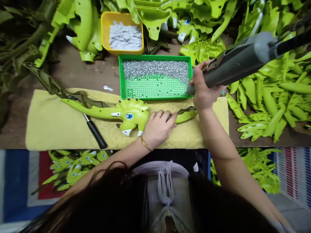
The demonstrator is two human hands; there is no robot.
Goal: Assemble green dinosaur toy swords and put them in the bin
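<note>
My right hand [206,85] is wrapped around a grey electric screwdriver [238,61], whose tip points down at the right end of a green tray [120,84]. Small silver screws [155,68] lie heaped along the far side of that tray, over a perforated base. With curled fingers, my left hand [160,127] holds a bright green plastic dinosaur-head toy [133,113] against a yellow cloth [55,126]. This toy has a blue eye, white horns and long curved arms to both sides. Dark olive parts show behind the arms. My palm covers the toy's right portion.
A black-handled hammer-like tool [96,134] lies on the cloth at left, its head partly hidden. Beyond the tray stands a yellow bin [104,35] of small white pieces. Green shells [269,100] are piled right and behind; olive parts [21,42] crowd the left. Finished-looking heads [75,163] sit below the table edge.
</note>
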